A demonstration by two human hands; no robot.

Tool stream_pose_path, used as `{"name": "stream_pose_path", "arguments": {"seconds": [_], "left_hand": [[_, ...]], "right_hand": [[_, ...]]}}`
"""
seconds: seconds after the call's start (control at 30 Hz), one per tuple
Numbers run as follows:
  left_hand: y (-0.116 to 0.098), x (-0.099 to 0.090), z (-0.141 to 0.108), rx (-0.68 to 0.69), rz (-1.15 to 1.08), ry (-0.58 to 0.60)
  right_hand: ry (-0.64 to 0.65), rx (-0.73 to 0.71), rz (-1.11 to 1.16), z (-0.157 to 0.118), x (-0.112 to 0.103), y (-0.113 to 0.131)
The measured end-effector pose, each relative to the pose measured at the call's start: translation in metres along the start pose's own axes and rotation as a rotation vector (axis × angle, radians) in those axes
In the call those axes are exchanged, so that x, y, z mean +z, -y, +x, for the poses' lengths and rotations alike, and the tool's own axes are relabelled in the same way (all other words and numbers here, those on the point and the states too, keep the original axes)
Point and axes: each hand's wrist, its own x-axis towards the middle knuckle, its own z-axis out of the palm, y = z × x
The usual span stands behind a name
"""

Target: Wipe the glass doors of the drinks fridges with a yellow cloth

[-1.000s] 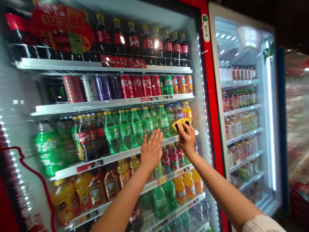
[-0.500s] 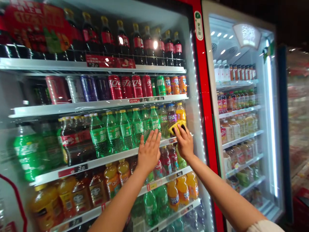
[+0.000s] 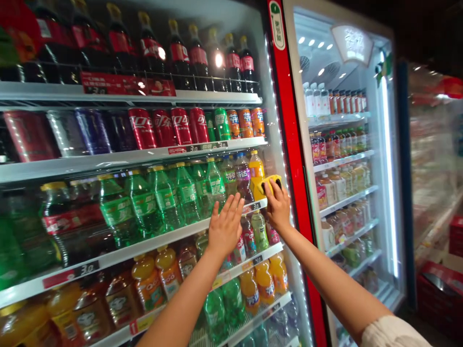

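My left hand (image 3: 227, 225) lies flat against the glass door (image 3: 231, 14) of a drinks fridge, fingers stretched out and slightly apart. To its right, my right hand (image 3: 278, 205) presses a small yellow pad with black parts (image 3: 269, 184) to the same glass, near the door's right edge. Its fingers lie over the pad, partly hiding it. Behind the glass, close to the pad, stand an orange soda bottle (image 3: 256, 166) and a purple-labelled bottle (image 3: 243, 174). Green soda bottles (image 3: 215, 185) line the shelf to the left.
A red door frame (image 3: 289, 120) borders the glass on the right. Beyond it stands a second lit fridge (image 3: 343, 164) with bottles on several shelves. Red boxes (image 3: 439, 299) sit on the floor at far right. Cola bottles (image 3: 179, 53) and cans (image 3: 181, 126) fill the upper shelves.
My right hand and the yellow pad have moved right across the glass, past the orange soda bottle. My left hand stays flat on the door. The view has shifted right and closer.
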Motion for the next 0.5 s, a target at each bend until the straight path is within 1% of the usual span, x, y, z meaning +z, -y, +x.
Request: {"name": "stream_pose_path", "arguments": {"seconds": [0.1,0.17,0.2,0.23,0.3,0.4,0.43,0.5], "left_hand": [[-0.012,0.006,0.012,0.035,-0.026,0.011],[-0.020,0.011,0.020,0.041,-0.041,0.003],[-0.023,0.013,0.022,0.041,-0.046,-0.001],[-0.027,0.016,0.024,0.040,-0.051,-0.004],[-0.033,0.020,0.026,0.045,-0.059,-0.002],[-0.039,0.024,0.028,0.075,-0.061,0.001],[-0.041,0.025,0.030,0.087,-0.057,-0.002],[-0.044,0.028,0.035,0.105,-0.047,-0.016]], "right_hand": [[0.038,-0.064,0.009,0.027,-0.002,-0.012],[0.041,-0.042,0.002,0.044,-0.005,-0.027],[0.037,-0.016,-0.003,0.046,-0.006,-0.035],[0.030,0.012,-0.005,0.044,-0.006,-0.042],[0.004,0.058,0.001,0.028,-0.006,-0.049],[-0.037,0.046,0.043,0.001,-0.003,-0.049],[-0.041,0.019,0.060,-0.001,-0.001,-0.049],[-0.034,-0.039,0.080,0.009,0.001,-0.052]]}}
